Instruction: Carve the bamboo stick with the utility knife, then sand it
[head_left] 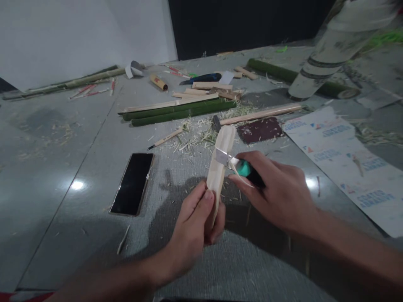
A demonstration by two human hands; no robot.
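Note:
My left hand (198, 214) is closed around the lower end of a pale, flat bamboo strip (220, 161), which it holds tilted upward above the floor. My right hand (273, 188) grips a peeler (247, 170) with a black and green handle. The peeler's metal blade rests across the upper half of the strip, and a thin curled shaving hangs beside the handle. My left fingers hide the strip's lower end. Below and behind the strip, pale shavings (201, 136) lie scattered on the grey floor.
A phone (132, 183) lies to the left. Farther off are a wooden-handled carving tool (165, 139), split green bamboo (182, 113), a hammer (261, 114), dark red sandpaper (261, 130) and a blue-handled knife (201, 78). Printed paper (343, 155) and a bare foot-like pale leg-shaped object (327, 54) stand right.

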